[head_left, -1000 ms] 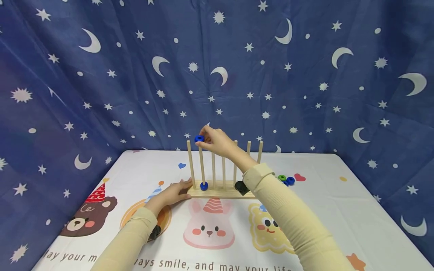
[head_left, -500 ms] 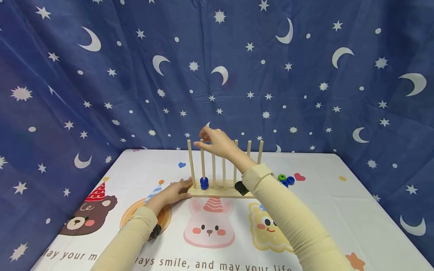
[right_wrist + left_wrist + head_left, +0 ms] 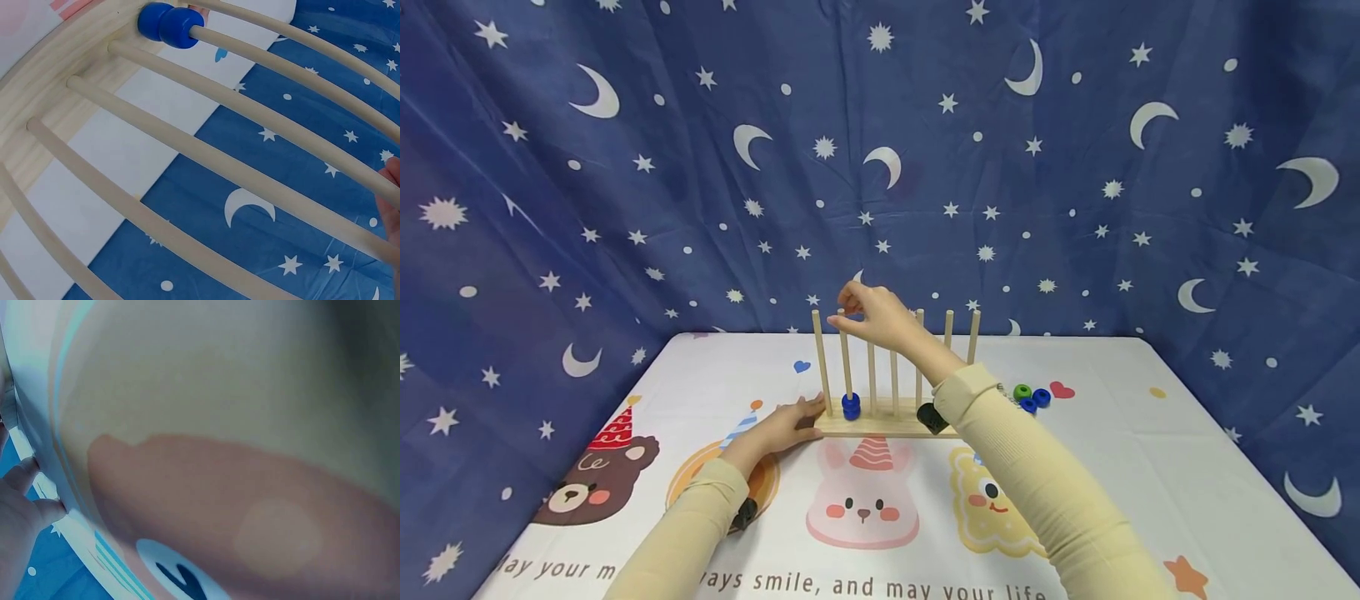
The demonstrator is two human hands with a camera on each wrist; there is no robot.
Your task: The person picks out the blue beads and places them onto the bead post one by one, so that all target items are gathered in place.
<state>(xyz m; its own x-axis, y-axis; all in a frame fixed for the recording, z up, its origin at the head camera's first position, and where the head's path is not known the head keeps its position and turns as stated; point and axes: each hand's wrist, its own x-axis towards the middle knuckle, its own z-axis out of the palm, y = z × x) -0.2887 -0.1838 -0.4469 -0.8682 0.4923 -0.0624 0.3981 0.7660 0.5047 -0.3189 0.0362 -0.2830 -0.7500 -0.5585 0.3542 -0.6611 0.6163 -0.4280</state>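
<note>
A wooden stand (image 3: pixel 880 427) with a row of upright pegs sits on the table. Two blue beads (image 3: pixel 851 407) are stacked at the bottom of its second peg from the left; the right wrist view shows these blue beads (image 3: pixel 169 25) threaded against the base. At the left end of the base, my left hand (image 3: pixel 782 427) holds the stand between thumb and fingers. My right hand (image 3: pixel 880 317) is at the top of the second peg, thumb and fingers apart with nothing between them. Only the fingertips of my left hand (image 3: pixel 28 503) show in the left wrist view.
Loose blue beads (image 3: pixel 1041 397) and a green bead (image 3: pixel 1022 391) lie on the table right of the stand, partly behind my right sleeve (image 3: pixel 1030 475). A printed white tablecloth (image 3: pixel 1120 450) covers the table, and a blue starry curtain (image 3: pixel 925 208) hangs behind it.
My right hand has let go of a blue bead at the top of the second peg. The bead has dropped onto the one below. My left hand has stayed at the base.
</note>
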